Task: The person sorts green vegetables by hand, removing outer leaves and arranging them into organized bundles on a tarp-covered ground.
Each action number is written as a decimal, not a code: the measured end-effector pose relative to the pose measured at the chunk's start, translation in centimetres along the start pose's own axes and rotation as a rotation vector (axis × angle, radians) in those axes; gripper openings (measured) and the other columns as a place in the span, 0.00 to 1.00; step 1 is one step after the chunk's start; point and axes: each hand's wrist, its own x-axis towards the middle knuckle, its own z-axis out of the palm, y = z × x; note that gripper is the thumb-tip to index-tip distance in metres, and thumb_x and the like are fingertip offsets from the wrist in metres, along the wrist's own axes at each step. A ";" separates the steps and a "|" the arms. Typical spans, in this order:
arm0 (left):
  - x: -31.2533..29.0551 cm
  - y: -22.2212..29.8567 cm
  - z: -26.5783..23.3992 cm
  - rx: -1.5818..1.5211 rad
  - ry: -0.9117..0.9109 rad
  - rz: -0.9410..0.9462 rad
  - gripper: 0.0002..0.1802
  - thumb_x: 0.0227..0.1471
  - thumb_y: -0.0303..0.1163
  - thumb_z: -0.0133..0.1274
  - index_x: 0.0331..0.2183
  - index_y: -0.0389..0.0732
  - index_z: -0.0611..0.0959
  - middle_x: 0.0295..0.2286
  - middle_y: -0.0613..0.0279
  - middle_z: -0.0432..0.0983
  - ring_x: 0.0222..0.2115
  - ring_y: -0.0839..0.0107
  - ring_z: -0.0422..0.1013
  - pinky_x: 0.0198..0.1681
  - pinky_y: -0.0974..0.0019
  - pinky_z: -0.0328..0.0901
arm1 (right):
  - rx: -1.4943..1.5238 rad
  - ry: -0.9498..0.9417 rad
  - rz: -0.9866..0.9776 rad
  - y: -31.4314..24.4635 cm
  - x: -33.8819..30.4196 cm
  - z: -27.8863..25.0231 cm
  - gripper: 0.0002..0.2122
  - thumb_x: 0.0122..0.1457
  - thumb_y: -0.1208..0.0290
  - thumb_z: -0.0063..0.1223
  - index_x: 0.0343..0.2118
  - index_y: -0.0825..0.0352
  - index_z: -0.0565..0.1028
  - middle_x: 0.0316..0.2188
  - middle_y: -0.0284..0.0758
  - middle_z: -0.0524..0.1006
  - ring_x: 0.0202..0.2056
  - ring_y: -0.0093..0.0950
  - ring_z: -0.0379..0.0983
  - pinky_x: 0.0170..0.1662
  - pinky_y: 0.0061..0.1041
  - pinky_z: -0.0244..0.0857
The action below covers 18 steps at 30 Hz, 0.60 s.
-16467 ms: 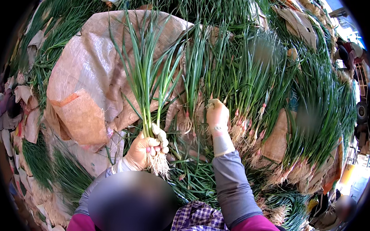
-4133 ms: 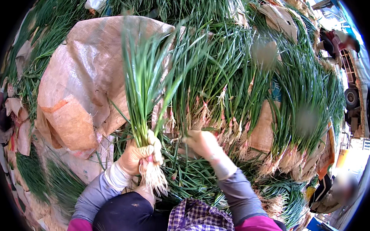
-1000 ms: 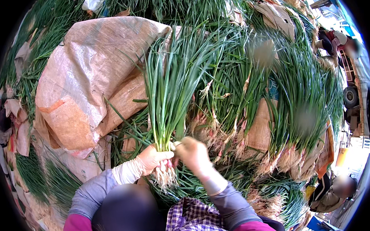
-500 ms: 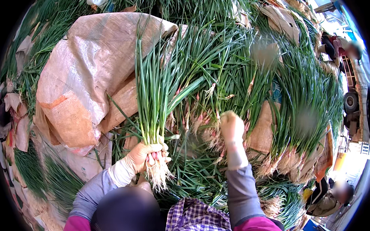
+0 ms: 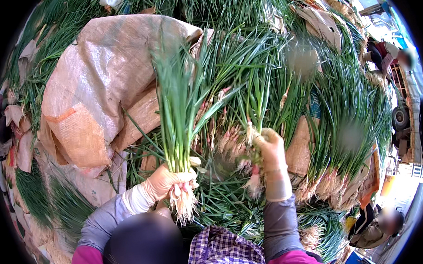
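My left hand (image 5: 161, 184), in a pale glove, is closed round a bunch of spring onions (image 5: 176, 124). Their long green leaves point up and away, blurred at the tips, while pinkish bulbs and white roots hang below the fist. To the right, my gloved right hand (image 5: 273, 151) has its fingers pinched on a few spring onions (image 5: 255, 176), whose reddish bulb and blurred roots show beside the palm. Just beyond it lies a heap of loose spring onions (image 5: 230, 138), bulbs toward me. Exactly how many stalks the right hand grips is hidden.
A large tan woven sheet (image 5: 102, 84) covers part of the pile at left. Laid-out spring onions (image 5: 334, 174) spread along the right, with loose green leaves (image 5: 223, 201) between my arms. At far right are a person (image 5: 378, 224) and a wheeled cart (image 5: 401, 118).
My right hand has come slightly toward me and to the right, with spring onions now showing in its fingers. The left hand's bunch has shifted slightly, its leaves blurred by motion.
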 end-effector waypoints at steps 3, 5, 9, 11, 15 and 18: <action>0.7 -1.1 0.4 -0.040 0.093 -0.109 0.18 0.48 0.22 0.53 0.43 0.37 0.72 0.30 0.60 0.73 0.24 0.72 0.72 0.43 0.58 0.69 | 0.176 0.039 -0.064 0.2 -4.2 3.1 0.10 0.54 0.72 0.55 0.36 0.71 0.68 0.24 0.38 0.74 0.22 0.22 0.72 0.20 0.18 0.67; 0.6 -1.3 1.2 -0.033 0.106 -0.112 0.15 0.47 0.22 0.53 0.40 0.36 0.72 0.27 0.60 0.74 0.24 0.69 0.73 0.38 0.61 0.71 | 0.111 -0.048 -0.103 1.4 -5.3 5.0 0.13 0.53 0.69 0.57 0.36 0.70 0.68 0.24 0.37 0.74 0.23 0.24 0.73 0.22 0.20 0.68; 1.2 -1.9 0.6 0.070 0.036 -0.147 0.16 0.47 0.22 0.52 0.40 0.38 0.70 0.19 0.59 0.72 0.17 0.69 0.73 0.18 0.70 0.69 | -0.017 -0.022 -0.274 2.0 -6.4 8.4 0.14 0.52 0.68 0.59 0.34 0.71 0.67 0.23 0.35 0.74 0.25 0.25 0.71 0.29 0.23 0.68; 0.9 -1.5 0.7 0.112 0.083 -0.148 0.16 0.47 0.23 0.52 0.40 0.37 0.70 0.19 0.57 0.73 0.16 0.70 0.72 0.15 0.74 0.67 | 0.148 -0.094 -0.118 2.1 -5.8 8.8 0.13 0.53 0.69 0.59 0.32 0.70 0.66 0.21 0.34 0.71 0.21 0.24 0.69 0.24 0.23 0.66; 0.3 -1.4 -0.1 0.138 0.187 -0.098 0.11 0.46 0.22 0.51 0.36 0.34 0.73 0.22 0.56 0.74 0.16 0.72 0.72 0.13 0.75 0.65 | 0.390 -0.130 0.004 1.5 -3.5 8.7 0.12 0.53 0.72 0.58 0.29 0.68 0.65 0.19 0.33 0.71 0.18 0.19 0.66 0.18 0.19 0.61; -0.1 -0.7 -0.7 0.239 0.114 -0.192 0.12 0.46 0.23 0.51 0.37 0.35 0.73 0.23 0.58 0.74 0.18 0.72 0.72 0.17 0.73 0.66 | 0.281 -0.245 0.017 1.9 -2.8 9.2 0.11 0.52 0.72 0.59 0.32 0.70 0.69 0.23 0.34 0.75 0.21 0.18 0.68 0.23 0.18 0.61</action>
